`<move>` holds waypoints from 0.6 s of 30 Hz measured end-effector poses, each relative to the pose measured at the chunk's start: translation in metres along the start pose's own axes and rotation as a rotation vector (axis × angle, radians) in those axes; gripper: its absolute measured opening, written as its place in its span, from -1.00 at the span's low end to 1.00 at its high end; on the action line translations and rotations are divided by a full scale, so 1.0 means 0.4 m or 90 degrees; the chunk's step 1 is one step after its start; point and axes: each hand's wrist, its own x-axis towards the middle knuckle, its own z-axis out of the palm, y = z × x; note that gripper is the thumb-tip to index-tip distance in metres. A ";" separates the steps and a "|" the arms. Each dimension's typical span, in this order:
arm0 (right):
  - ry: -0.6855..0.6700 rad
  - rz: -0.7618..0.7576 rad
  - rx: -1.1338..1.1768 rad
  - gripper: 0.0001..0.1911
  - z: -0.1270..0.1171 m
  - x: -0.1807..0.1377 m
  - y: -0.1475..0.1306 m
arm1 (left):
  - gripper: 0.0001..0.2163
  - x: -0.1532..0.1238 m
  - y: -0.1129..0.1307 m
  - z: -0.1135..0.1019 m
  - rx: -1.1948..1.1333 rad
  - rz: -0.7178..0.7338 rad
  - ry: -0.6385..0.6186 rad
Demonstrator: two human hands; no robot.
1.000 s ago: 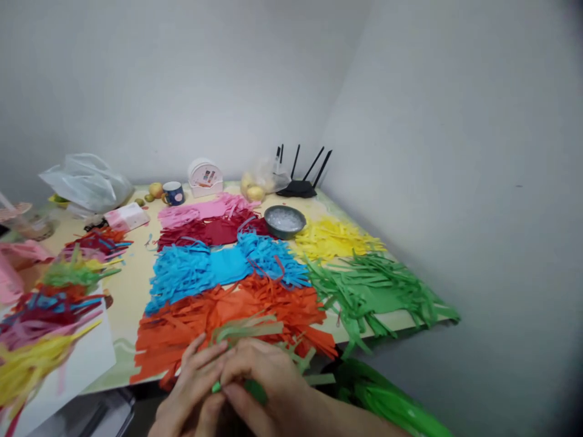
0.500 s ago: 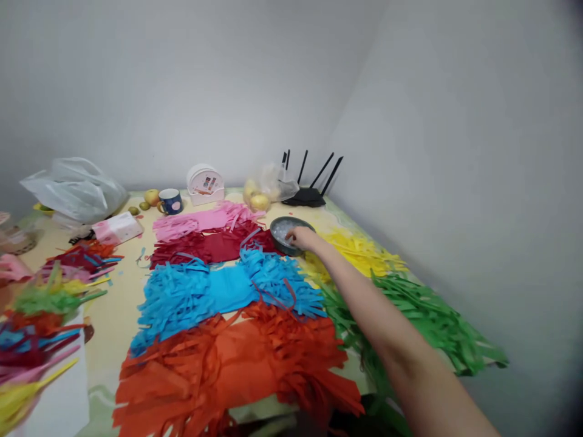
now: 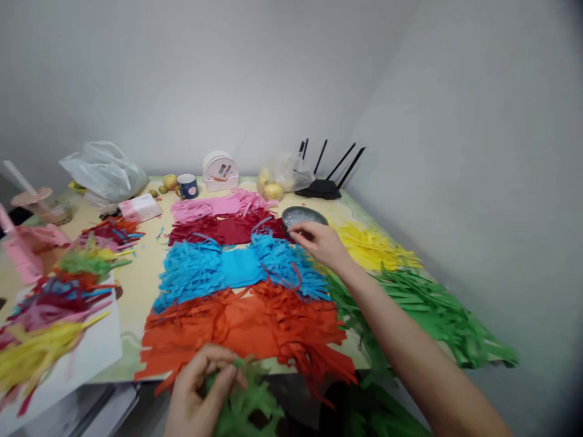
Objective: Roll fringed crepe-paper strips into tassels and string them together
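My left hand [image 3: 200, 391] is at the near table edge, fingers pinched on a bundle of green paper strips [image 3: 248, 406] that fans out below it. My right hand [image 3: 319, 241] reaches across the table, just in front of a dark round bowl [image 3: 303, 216] with white stuff in it; its fingers are curled and loosely together, and I cannot make out anything in them. Fringed paper sheets lie between the hands: orange [image 3: 241, 325], blue [image 3: 228, 270], dark red [image 3: 223, 230] and pink [image 3: 214, 206].
Yellow fringed paper [image 3: 373, 249] and green fringed paper [image 3: 428, 309] lie along the right edge by the wall. Mixed coloured strips [image 3: 50, 303] pile on the left. A mug [image 3: 187, 186], fruit, a plastic bag [image 3: 104, 170] and a black router [image 3: 325, 188] stand at the back.
My right hand has drawn back from the bowl toward me. My left hand has come back into view at the near edge, holding the green strips.
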 end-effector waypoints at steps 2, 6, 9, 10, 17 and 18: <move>0.011 -0.101 0.147 -0.80 0.012 -0.110 -0.110 | -0.77 0.009 0.018 -0.008 0.028 0.067 0.019; -0.038 -0.176 0.434 -0.88 0.032 -0.294 -0.290 | -0.91 0.012 0.036 -0.021 0.109 0.195 0.051; -0.096 -0.143 0.548 -0.90 0.041 -0.361 -0.366 | -0.93 -0.011 0.038 -0.028 0.150 0.260 0.040; -0.109 -0.127 0.574 -0.90 0.044 -0.373 -0.381 | -0.93 -0.022 0.038 -0.032 0.157 0.272 0.034; -0.210 -0.066 0.665 -0.84 0.050 -0.414 -0.428 | -0.92 -0.083 0.034 -0.074 0.231 0.327 0.012; -0.226 -0.057 0.676 -0.81 0.052 -0.418 -0.431 | -0.91 -0.087 0.035 -0.081 0.246 0.335 0.004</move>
